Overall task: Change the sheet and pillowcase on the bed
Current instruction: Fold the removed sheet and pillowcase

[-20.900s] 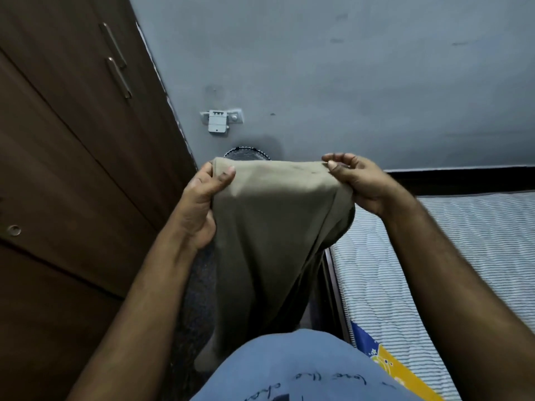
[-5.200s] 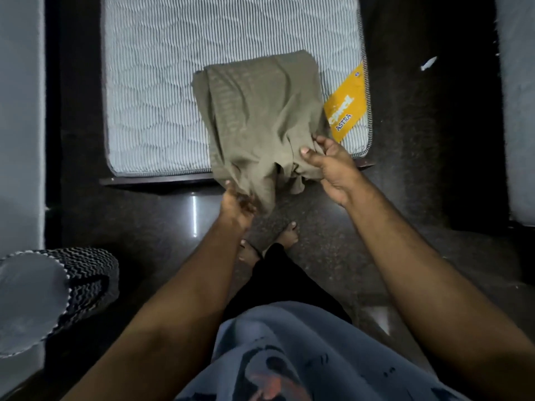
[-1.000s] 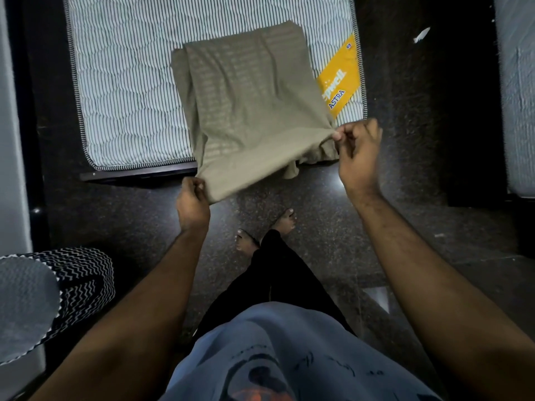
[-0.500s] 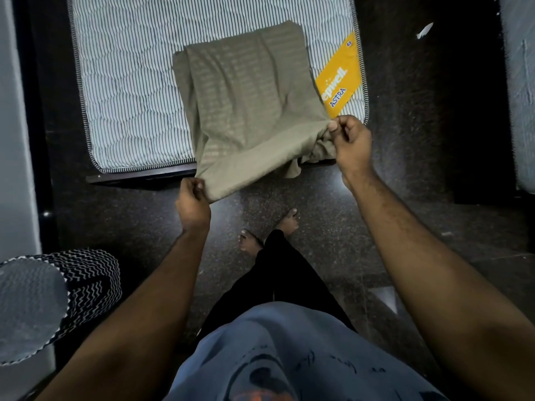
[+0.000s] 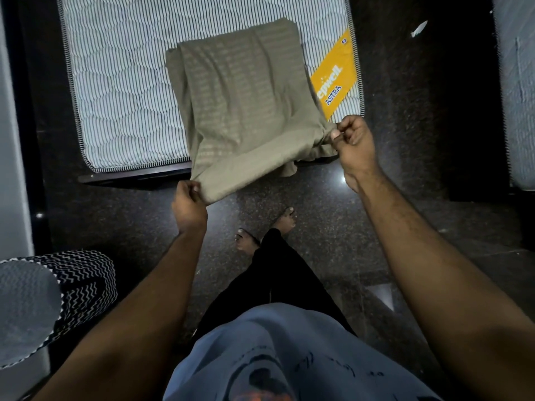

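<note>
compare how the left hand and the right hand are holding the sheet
The left hand grips the sheet at its near corner, out past the mattress edge above the floor; the right hand grips the other corner, about level with the mattress corner. The left hand sits lower in the picture and closer to the body; the right is higher and farther out. The sheet looks bunched at the right hand and flatter at the left. Both pinch the same edge.

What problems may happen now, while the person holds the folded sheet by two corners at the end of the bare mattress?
1. The olive sheet is pinched only at its near corners by the left hand and right hand; a strong pull may slide the whole folded stack off the mattress.
2. Its near edge already hangs past the mattress end, so it may touch the dark floor.
</note>
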A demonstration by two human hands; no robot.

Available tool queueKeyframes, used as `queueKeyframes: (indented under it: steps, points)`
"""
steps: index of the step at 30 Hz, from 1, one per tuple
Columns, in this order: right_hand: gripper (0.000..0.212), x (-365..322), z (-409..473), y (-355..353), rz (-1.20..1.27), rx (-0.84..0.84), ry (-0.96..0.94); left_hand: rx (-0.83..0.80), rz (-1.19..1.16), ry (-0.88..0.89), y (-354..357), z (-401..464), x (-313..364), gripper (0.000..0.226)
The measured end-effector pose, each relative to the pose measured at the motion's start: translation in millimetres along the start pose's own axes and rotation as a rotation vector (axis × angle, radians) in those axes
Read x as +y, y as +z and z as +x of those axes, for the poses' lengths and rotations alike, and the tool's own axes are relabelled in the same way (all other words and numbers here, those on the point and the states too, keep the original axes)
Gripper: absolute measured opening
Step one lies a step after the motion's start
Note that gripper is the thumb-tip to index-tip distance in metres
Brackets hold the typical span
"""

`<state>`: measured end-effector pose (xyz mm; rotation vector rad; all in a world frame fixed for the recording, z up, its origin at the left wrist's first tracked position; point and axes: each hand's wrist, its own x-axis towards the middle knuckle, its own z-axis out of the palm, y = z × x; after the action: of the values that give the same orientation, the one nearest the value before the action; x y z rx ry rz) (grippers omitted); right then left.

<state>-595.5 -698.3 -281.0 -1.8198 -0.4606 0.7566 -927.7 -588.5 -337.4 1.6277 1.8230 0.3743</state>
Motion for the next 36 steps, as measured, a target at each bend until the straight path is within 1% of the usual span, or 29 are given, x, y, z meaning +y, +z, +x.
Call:
queueKeyframes:
  steps: [2, 4, 6, 8, 9, 10, 12, 13, 15, 17, 19, 21, 23, 25, 27, 29, 33, 36]
  points:
    - [0.028, 0.8, -0.1, 0.8, -0.196, 0.004, -0.117, 0.049, -0.001, -0.063, -0.5, 2.7, 1.1, 0.017]
    - [0.032, 3.1, -2.6, -1.5, -0.375, -0.045, -0.204, 0.108, -0.063, -0.202, 3.4, 5.0, 4.2, 0.019]
    - [0.030, 10.2, -7.4, -4.8, -0.490, -0.015, -0.174, 0.144, -0.162, -0.322, 11.9, 4.4, 11.3, 0.018]
    - [0.023, 25.4, -12.8, -6.8, -0.524, 0.058, -0.048, 0.150, -0.180, -0.373, 21.1, 3.7, 16.1, 0.013]
    - [0.021, 35.3, -14.4, -8.4, -0.574, 0.067, 0.022, 0.119, -0.167, -0.384, 25.1, 4.3, 13.6, 0.013]
    - [0.021, 48.2, -13.8, -11.5, -0.674, 0.029, 0.104, 0.051, -0.125, -0.395, 28.3, 5.3, 7.6, 0.013]
    - [0.015, 70.8, -14.0, -20.1, -0.880, -0.143, 0.320, -0.195, 0.098, -0.405, 34.9, 6.7, -14.1, 0.019]
    - [0.015, 80.6, -15.0, -24.4, -0.984, -0.222, 0.413, -0.299, 0.218, -0.404, 39.0, 8.4, -27.4, 0.025]
    - [0.027, 87.9, -19.1, -26.7, -1.113, -0.275, 0.486, -0.415, 0.348, -0.425, 44.1, 7.4, -42.7, 0.032]
    - [0.026, 80.6, -23.4, -20.2, -1.089, -0.307, 0.444, -0.482, 0.454, -0.413, 46.4, 4.6, -37.0, 0.041]
    - [0.020, 70.0, -21.6, -8.2, -1.022, -0.359, 0.388, -0.497, 0.480, -0.401, 47.5, 5.4, -23.1, 0.050]
    - [0.017, 57.9, -15.1, 6.2, -0.953, -0.392, 0.331, -0.513, 0.406, -0.349, 49.8, 10.3, -10.3, 0.053]
    - [0.015, 46.3, -6.7, 21.5, -0.926, -0.436, 0.275, -0.528, 0.330, -0.272, 51.3, 15.6, 5.2, 0.051]
    - [0.012, 38.2, 4.0, 35.3, -0.902, -0.441, 0.229, -0.494, 0.255, -0.186, 51.5, 23.8, 21.2, 0.049]
    - [0.011, 26.4, 16.8, 48.3, -0.889, -0.414, 0.174, -0.435, 0.208, -0.150, 48.7, 33.9, 41.3, 0.040]
    - [0.014, 19.2, 33.3, 58.8, -0.867, -0.380, 0.142, -0.383, 0.159, -0.136, 49.4, 46.3, 56.6, 0.036]
    - [0.020, 19.4, 73.1, 73.6, -0.836, -0.348, 0.139, -0.339, 0.093, -0.106, 58.4, 80.8, 77.6, 0.036]
    - [0.029, 32.2, 112.3, 86.4, -0.834, -0.410, 0.149, -0.274, 0.049, -0.167, 62.5, 113.4, 77.6, 0.037]
